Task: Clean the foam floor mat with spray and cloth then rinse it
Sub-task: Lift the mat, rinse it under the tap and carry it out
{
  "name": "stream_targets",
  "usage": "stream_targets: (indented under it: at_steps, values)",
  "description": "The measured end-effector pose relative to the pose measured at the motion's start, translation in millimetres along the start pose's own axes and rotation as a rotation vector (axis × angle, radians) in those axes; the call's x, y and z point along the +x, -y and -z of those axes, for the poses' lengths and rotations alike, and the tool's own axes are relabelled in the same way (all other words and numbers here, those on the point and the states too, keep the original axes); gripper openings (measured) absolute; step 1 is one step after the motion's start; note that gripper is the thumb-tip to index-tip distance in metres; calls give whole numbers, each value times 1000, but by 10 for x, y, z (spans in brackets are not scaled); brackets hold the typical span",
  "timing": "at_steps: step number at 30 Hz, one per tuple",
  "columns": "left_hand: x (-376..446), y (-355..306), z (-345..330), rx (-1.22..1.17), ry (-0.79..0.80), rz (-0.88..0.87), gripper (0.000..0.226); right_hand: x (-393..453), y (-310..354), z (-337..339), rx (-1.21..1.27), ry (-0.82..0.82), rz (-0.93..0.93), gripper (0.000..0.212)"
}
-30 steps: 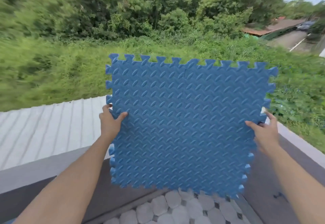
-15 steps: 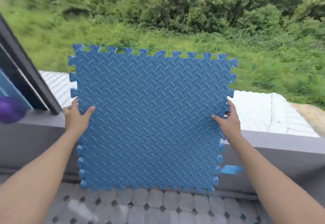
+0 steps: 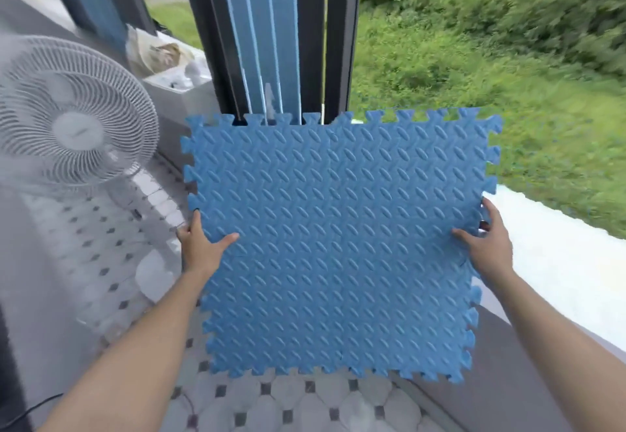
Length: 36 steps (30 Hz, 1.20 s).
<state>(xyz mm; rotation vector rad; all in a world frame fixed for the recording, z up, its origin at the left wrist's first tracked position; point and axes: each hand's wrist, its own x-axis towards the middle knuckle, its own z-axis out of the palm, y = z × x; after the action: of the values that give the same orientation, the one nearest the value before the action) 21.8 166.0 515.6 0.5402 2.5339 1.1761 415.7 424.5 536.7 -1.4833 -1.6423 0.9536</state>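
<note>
A white fan is seen far left of the mat, standing on the tiled floor, its grille blurred. Behind it, a cluttered ledge with pale, unclear items is set against dark window frames, and blue slats hang between them, directly above the mat's top left edge.

The left hand is clamped on the mat's left edge: the thumb is laid flat on the textured face, and the fingers are wrapped out of sight behind. The mat, a blue foam tile with interlocking teeth, is held upright in the air at chest height, its patterned face turned to the wearer, its bottom edge hanging over the floor and clear of it. Holding it by both side edges probably keeps the floppy foam from folding and keeps the face open for inspection or shaking out.

The right hand is closed on the mat's right edge in the same way, thumb on the face and fingers curled around the teeth. To the right of the mat a grey parapet is seen, then a white roof below, with grass and shrubs beyond.

No spray, cloth or water source is visible. The fan and the slats stand close to the mat, so a wide swing could be obstructed.
</note>
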Motion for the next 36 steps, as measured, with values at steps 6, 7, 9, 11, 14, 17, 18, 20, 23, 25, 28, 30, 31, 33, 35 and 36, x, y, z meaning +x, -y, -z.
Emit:
stream_targets:
  at_steps: [6, 7, 9, 11, 14, 17, 18, 20, 23, 25, 28, 30, 31, 33, 35, 36]
  values:
    - [212, 1062, 328, 3, -174, 233, 100, -24, 107, -1397, -88, 180, 69, 76]
    - [215, 1254, 315, -6, -202, 272, 101, -25, 73, -1617, -110, 214, 90, 75]
    - [216, 1654, 242, -18, -262, 345, 102, -31, -34, -2081, -149, 270, 129, 76]
    - [204, 2028, 144, -12, -305, 427, 102, -47, -177, -2536, -191, 292, 163, 77]
    - [148, 2584, 26, 0, -352, 543, 101, -139, -388, -3144, -226, 348, 189, 75]
    - [119, 3123, -13, 57, -400, 619, 102, -245, -638, -3660, -278, 418, 277, 75]
    - [112, 3283, -37, 74, -409, 644, 101, -271, -746, -3827, -288, 444, 293, 76]
    - [109, 3594, -130, 90, -412, 691, 101, -309, -1019, -4161, -306, 485, 311, 76]
    - [135, 4131, -359, 110, -414, 734, 99, -357, -1565, -4675, -376, 564, 332, 78]
    - [146, 4516, -589, 117, -394, 775, 99, -357, -1962, -5014, -419, 635, 353, 79]
    - [175, 5107, -1009, 110, -343, 858, 101, -352, -2569, -5540, -493, 715, 369, 77]
    - [227, 5516, -1302, 119, -311, 901, 102, -373, -2953, -5874, -540, 755, 326, 75]
    - [261, 5733, -1444, 119, -298, 916, 102, -376, -3144, -6034, -564, 768, 301, 75]
    - [343, 6117, -1707, 124, -270, 939, 102, -382, -3512, -6334, -604, 776, 285, 75]
    - [431, 6472, -1943, 129, -236, 933, 101, -394, -3866, -6592, -631, 776, 282, 76]
    - [473, 6638, -2047, 133, -224, 932, 100, -409, -4035, -6703, -634, 776, 275, 77]
